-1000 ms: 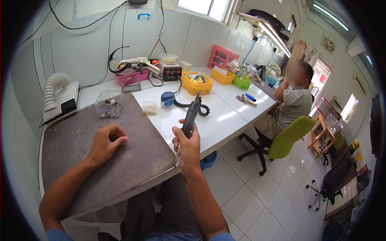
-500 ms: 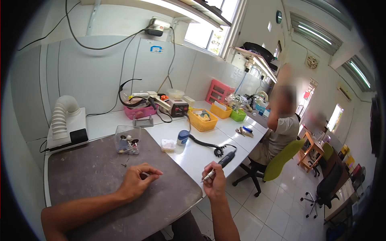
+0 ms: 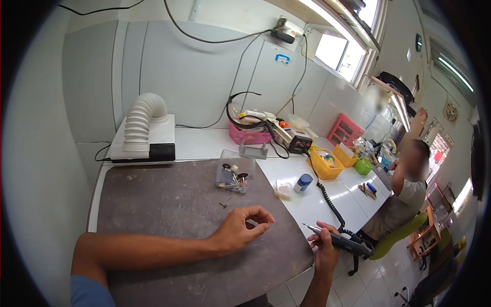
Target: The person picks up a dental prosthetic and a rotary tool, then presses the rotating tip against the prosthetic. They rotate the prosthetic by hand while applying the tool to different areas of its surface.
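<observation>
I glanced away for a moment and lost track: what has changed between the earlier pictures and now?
The right hand has turned the rotary handpiece: its metal tip, which pointed down, now points left, toward the left hand. The camera view has swung left. Nothing was visibly picked up or let go. The left hand stays curled over the brown mat; the clear plastic box and blue jar stayed put.

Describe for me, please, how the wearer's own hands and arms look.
The left hand and right hand are bare: no glove, watch or ring shows on either. A blue sleeve ends above the left elbow, leaving the left forearm uncovered. The right forearm is uncovered too; any sleeve there lies out of view.
</observation>
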Demonstrator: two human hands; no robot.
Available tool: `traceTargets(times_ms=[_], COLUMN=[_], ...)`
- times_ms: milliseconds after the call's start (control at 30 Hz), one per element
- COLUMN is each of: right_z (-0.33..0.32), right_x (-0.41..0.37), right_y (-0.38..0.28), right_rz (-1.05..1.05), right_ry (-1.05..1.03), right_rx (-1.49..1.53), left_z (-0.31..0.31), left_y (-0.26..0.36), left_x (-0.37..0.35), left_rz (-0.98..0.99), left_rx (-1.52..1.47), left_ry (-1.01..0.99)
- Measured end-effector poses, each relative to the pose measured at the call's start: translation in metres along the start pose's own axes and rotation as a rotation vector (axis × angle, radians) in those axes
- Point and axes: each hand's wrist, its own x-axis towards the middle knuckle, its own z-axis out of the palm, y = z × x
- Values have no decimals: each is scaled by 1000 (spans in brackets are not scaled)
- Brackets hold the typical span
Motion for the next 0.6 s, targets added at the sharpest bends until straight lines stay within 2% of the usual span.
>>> traceTargets(times_ms=[133,267,333,500,567,600], right_z=[-4,6,12,68,90,99], right_x=[-5,-4,6,31,40,47], right_y=[5,-10,-20,-37,-31,-22], right_rz=[-115,-91,-100,-244,-348,-382], right_ry=[4,-73,-281,-524,-740,-817], right_rx=[-54,-49,-147,-173,-222,-153], left_z=[-8,-16,-26,-54,-60,-62], left_y=[-1,3,12,28,26,25], left_x=[2,0,-7,-23,-28,-28], left_rz=[39,-127,-170,-264,-279,-294], left_rx=[-69,-249,-257,-273,-310,-321], left_ry=[-24,44,70,216,301,329])
